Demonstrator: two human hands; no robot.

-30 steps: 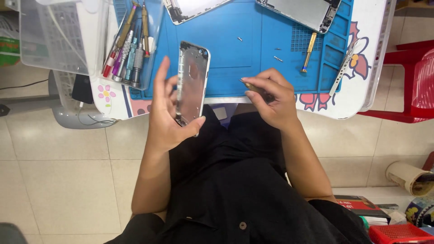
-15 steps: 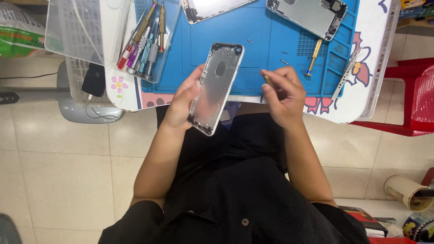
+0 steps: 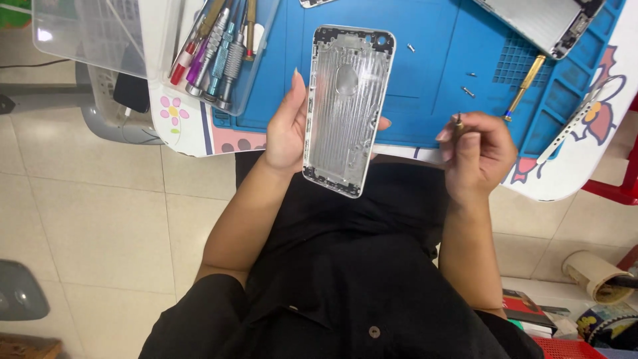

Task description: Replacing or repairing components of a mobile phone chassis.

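My left hand (image 3: 287, 126) holds an empty silver phone housing (image 3: 347, 106) from behind, its bare inner side facing me and its camera hole at the far end. It hovers over the near edge of a blue work mat (image 3: 432, 73). My right hand (image 3: 477, 156) is closed around a small screwdriver (image 3: 458, 123), whose tip sticks up between thumb and finger, just to the right of the housing and apart from it.
A clear tray of several screwdrivers (image 3: 216, 50) sits at the mat's left. A yellow-handled screwdriver (image 3: 525, 86), loose screws (image 3: 469, 90), tweezers (image 3: 575, 123) and another phone housing (image 3: 551, 23) lie on the right. A clear plastic box (image 3: 90, 33) stands far left, a red stool (image 3: 625, 186) right.
My left hand has turned the housing from nearly edge-on to flat, inner side towards me, and lifted it over the mat. My right hand shifted right, still closed on the screwdriver.
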